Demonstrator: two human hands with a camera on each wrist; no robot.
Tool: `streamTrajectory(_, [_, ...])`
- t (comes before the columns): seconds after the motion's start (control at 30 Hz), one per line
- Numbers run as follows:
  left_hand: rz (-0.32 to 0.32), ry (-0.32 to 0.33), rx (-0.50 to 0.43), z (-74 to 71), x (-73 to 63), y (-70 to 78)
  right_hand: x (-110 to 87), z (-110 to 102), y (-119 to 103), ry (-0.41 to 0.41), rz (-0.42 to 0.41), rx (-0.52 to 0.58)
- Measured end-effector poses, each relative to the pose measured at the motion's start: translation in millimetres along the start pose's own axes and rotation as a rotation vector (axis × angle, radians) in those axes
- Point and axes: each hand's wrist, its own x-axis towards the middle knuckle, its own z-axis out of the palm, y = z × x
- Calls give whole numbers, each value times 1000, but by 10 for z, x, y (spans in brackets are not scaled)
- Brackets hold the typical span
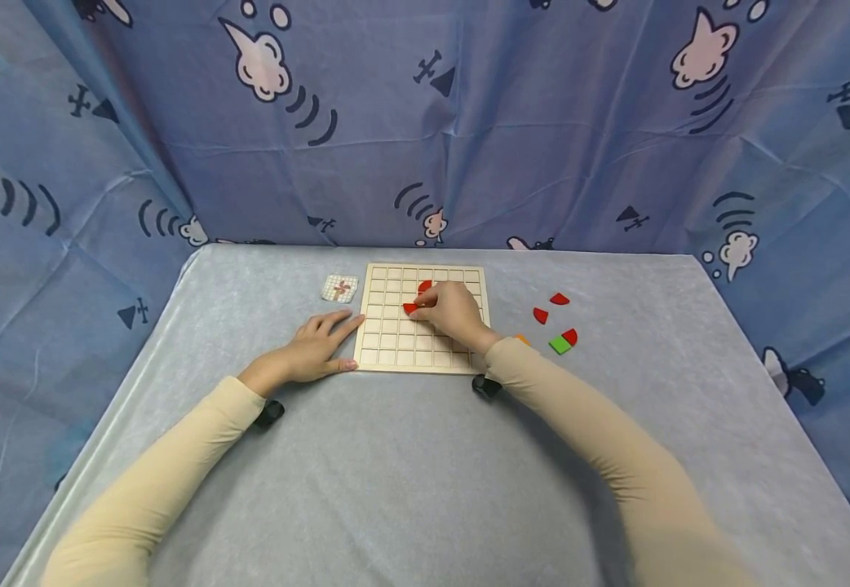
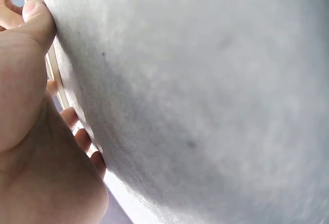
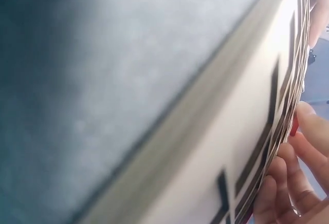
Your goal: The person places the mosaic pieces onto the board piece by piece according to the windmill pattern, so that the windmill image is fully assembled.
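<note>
A pale wooden grid board lies on the table in the head view. My right hand is over its middle and pinches a red quarter-round tile between thumb and fingertips; the right wrist view shows a sliver of this red tile there. Just behind it on the grid is another red piece, partly covered by the hand. At the board's left edge rests my left hand, fingers spread, with thumb and fingertips touching the rim. The left wrist view has the thumb against that edge.
A small card with a red pattern on a grid lies left of the board. To the right are loose red tiles and a green square. An orange piece is partly hidden by the right forearm. A patterned blue curtain hangs behind the table.
</note>
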Motion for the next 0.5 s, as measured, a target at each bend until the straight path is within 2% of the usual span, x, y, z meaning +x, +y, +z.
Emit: streamTrajectory(0.5, [1,19,24,-76,-42,121,17,1,-25,-16,6,-53])
